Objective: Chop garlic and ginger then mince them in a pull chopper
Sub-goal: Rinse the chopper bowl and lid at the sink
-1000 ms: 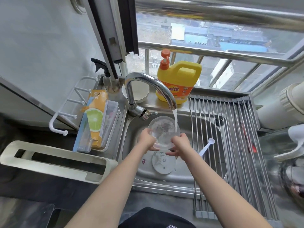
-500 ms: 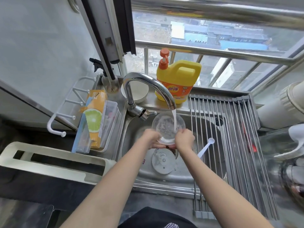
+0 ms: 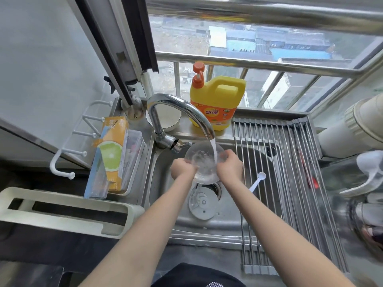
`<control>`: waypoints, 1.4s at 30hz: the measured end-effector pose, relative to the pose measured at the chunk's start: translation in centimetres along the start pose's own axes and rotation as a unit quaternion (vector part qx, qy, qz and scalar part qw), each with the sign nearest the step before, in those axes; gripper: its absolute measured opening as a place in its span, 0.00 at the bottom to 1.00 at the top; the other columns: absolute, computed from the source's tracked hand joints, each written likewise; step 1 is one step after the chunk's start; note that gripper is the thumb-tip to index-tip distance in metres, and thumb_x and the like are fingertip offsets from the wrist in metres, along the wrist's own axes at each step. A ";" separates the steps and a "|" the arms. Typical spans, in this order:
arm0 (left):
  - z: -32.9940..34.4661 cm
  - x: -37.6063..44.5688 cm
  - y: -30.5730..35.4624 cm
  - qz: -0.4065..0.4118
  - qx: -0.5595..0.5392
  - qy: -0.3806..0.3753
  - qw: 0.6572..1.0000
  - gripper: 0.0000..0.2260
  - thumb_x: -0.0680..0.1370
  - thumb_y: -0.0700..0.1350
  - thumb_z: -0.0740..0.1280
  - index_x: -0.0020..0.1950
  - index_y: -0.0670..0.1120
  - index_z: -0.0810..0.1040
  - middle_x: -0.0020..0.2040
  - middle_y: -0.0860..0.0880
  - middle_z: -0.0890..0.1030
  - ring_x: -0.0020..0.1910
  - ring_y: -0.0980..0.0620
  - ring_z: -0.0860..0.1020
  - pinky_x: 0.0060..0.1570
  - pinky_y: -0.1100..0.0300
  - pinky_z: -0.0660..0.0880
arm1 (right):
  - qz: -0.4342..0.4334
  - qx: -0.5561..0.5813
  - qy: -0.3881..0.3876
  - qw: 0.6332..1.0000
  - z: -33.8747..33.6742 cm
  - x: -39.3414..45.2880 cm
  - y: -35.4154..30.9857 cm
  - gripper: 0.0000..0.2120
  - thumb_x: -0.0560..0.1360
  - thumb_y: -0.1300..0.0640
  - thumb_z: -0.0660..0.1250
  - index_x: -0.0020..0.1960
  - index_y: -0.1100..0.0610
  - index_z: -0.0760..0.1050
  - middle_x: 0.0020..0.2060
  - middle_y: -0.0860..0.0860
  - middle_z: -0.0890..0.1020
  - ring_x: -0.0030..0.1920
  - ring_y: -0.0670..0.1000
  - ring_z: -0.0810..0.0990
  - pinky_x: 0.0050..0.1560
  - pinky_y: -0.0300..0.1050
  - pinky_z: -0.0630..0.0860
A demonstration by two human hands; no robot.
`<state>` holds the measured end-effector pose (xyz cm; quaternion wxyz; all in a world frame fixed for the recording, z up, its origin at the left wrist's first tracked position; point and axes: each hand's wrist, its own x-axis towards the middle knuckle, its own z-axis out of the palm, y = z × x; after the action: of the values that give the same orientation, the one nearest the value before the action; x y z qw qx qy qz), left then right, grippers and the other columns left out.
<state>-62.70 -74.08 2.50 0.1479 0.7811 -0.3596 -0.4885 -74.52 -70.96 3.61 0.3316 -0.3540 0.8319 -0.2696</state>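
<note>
Head view | left hand (image 3: 182, 168) and right hand (image 3: 229, 167) are gripping the clear chopper bowl (image 3: 204, 162), fingers clamped on its rim, under the running tap (image 3: 182, 112) over the sink (image 3: 244, 206) | risk: wet plastic is likely slipping, falling onto the chopper lid (image 3: 202, 203) below; water is possibly splashing outward.

Daylight pours in through the window (image 3: 248, 44) at the upper middle of the frame, soft and overcast, so shadows stay faint. The curved faucet (image 3: 182, 108) and the drying rack (image 3: 290, 162) at right catch pale glare. The lower left corner sits dim. Wide-angle distortion bends the window frame and stretches both forearms toward the bottom edge. The far right edge is smeared and out of focus.
</note>
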 end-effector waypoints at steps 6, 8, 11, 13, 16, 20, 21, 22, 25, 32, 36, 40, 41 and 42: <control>0.4 0.0 1.1 -0.018 -0.008 -0.026 0.999 0.12 0.72 0.34 0.70 0.54 0.43 0.79 0.54 0.44 0.80 0.50 0.47 0.79 0.40 0.61 0.80 | 0.202 0.311 -0.067 0.926 1.8 -2.1 0.7 0.14 0.75 0.68 0.57 0.58 0.54 0.66 0.51 0.53 0.75 0.42 0.58 0.83 0.38 0.54 0.83; 0.2 0.3 1.1 0.044 0.061 -0.029 0.997 0.14 0.71 0.31 0.69 0.54 0.45 0.80 0.53 0.44 0.80 0.48 0.48 0.78 0.38 0.62 0.78 | 0.200 0.272 -0.099 0.936 0.9 -1.3 1.1 0.15 0.74 0.66 0.58 0.58 0.53 0.67 0.52 0.53 0.75 0.47 0.57 0.80 0.40 0.58 0.82; 0.2 0.2 1.4 0.137 0.218 -0.045 0.965 0.14 0.73 0.31 0.67 0.55 0.43 0.81 0.56 0.43 0.81 0.54 0.44 0.80 0.51 0.55 0.77 | 0.167 0.141 -0.091 0.972 -0.3 0.5 1.7 0.08 0.73 0.62 0.65 0.51 0.54 0.74 0.50 0.54 0.79 0.51 0.58 0.79 0.51 0.57 0.80; 0.5 -0.2 1.8 0.170 0.276 -0.044 0.945 0.12 0.74 0.32 0.66 0.56 0.41 0.81 0.55 0.41 0.81 0.55 0.43 0.79 0.53 0.52 0.77 | 0.103 0.031 -0.079 0.991 -0.6 0.8 2.0 0.05 0.72 0.59 0.70 0.46 0.53 0.75 0.44 0.51 0.79 0.48 0.54 0.79 0.49 0.50 0.78; 1.2 -0.8 2.2 0.221 0.313 -0.027 0.923 0.08 0.75 0.37 0.69 0.54 0.41 0.81 0.53 0.42 0.82 0.54 0.42 0.80 0.51 0.52 0.77 | 0.067 -0.019 -0.036 0.997 -0.4 0.5 3.1 0.12 0.73 0.53 0.71 0.35 0.55 0.73 0.32 0.50 0.77 0.36 0.52 0.76 0.32 0.42 0.70; 1.2 -0.8 1.5 0.202 0.204 0.008 0.958 0.09 0.76 0.39 0.66 0.53 0.45 0.83 0.53 0.45 0.83 0.55 0.43 0.79 0.52 0.55 0.75 | 0.149 0.104 0.032 0.983 1.0 -0.9 3.8 0.07 0.78 0.60 0.63 0.47 0.61 0.78 0.40 0.56 0.80 0.38 0.55 0.75 0.30 0.41 0.68; 1.2 -0.8 1.2 0.168 0.163 -0.004 0.972 0.09 0.76 0.39 0.66 0.54 0.45 0.82 0.53 0.44 0.83 0.55 0.43 0.79 0.52 0.55 0.75 | 0.191 0.172 0.048 0.965 1.6 -1.3 3.6 0.08 0.79 0.61 0.61 0.54 0.60 0.77 0.45 0.57 0.80 0.41 0.55 0.77 0.32 0.41 0.72; 1.2 -0.7 0.7 0.125 0.126 -0.028 0.984 0.10 0.76 0.39 0.66 0.55 0.44 0.81 0.53 0.43 0.82 0.54 0.43 0.80 0.51 0.55 0.76 | 0.234 0.243 0.055 0.940 2.0 -1.8 3.2 0.10 0.79 0.63 0.59 0.59 0.59 0.75 0.48 0.56 0.79 0.44 0.57 0.79 0.34 0.45 0.77; 1.5 -1.1 -1.0 -0.026 -0.003 -0.107 0.994 0.11 0.75 0.33 0.65 0.56 0.40 0.78 0.53 0.39 0.81 0.48 0.40 0.81 0.42 0.47 0.81 | 0.278 0.334 0.045 0.900 2.6 -2.8 2.2 0.13 0.77 0.69 0.56 0.54 0.55 0.72 0.52 0.55 0.77 0.49 0.59 0.80 0.47 0.58 0.81; 0.1 0.4 -0.1 0.071 0.150 -0.041 0.985 0.10 0.75 0.44 0.70 0.52 0.39 0.81 0.51 0.41 0.82 0.51 0.42 0.81 0.47 0.52 0.80 | 0.156 0.228 -0.074 0.958 0.8 -2.7 3.1 0.04 0.74 0.58 0.60 0.46 0.49 0.69 0.47 0.51 0.77 0.41 0.53 0.78 0.31 0.50 0.81; 0.3 0.1 1.4 0.127 0.292 -0.043 0.947 0.16 0.78 0.52 0.65 0.57 0.40 0.78 0.56 0.43 0.80 0.55 0.42 0.79 0.48 0.55 0.75 | 0.043 0.058 -0.029 0.997 -0.1 -1.0 3.6 0.09 0.73 0.57 0.68 0.52 0.51 0.75 0.46 0.48 0.80 0.41 0.50 0.76 0.37 0.46 0.77; 1.2 -0.8 2.1 0.158 0.366 -0.016 0.917 0.12 0.81 0.47 0.60 0.58 0.42 0.78 0.58 0.42 0.80 0.57 0.42 0.78 0.47 0.54 0.74 | 0.185 0.057 -0.036 0.980 0.2 -0.4 4.4 0.03 0.75 0.61 0.65 0.48 0.59 0.76 0.34 0.52 0.75 0.34 0.54 0.75 0.43 0.55 0.81; 1.3 -0.8 2.0 0.164 0.362 -0.020 0.917 0.13 0.81 0.47 0.60 0.58 0.43 0.78 0.58 0.42 0.80 0.58 0.41 0.78 0.49 0.54 0.74 | 0.217 0.094 -0.033 0.971 0.5 -0.6 4.7 0.07 0.76 0.61 0.62 0.51 0.61 0.77 0.34 0.52 0.74 0.35 0.55 0.75 0.43 0.58 0.81; 1.3 -0.6 1.9 0.167 0.342 -0.031 0.924 0.13 0.81 0.48 0.59 0.59 0.44 0.79 0.58 0.43 0.80 0.58 0.41 0.77 0.51 0.54 0.74 | 0.241 0.148 -0.026 0.959 0.8 -0.9 4.7 0.10 0.78 0.61 0.60 0.54 0.62 0.77 0.36 0.52 0.74 0.38 0.57 0.76 0.42 0.59 0.81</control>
<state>-64.79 -74.77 3.35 -0.0596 0.6974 -0.6345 -0.3278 -75.38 -67.56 0.19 0.4572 -0.0973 0.8343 -0.2923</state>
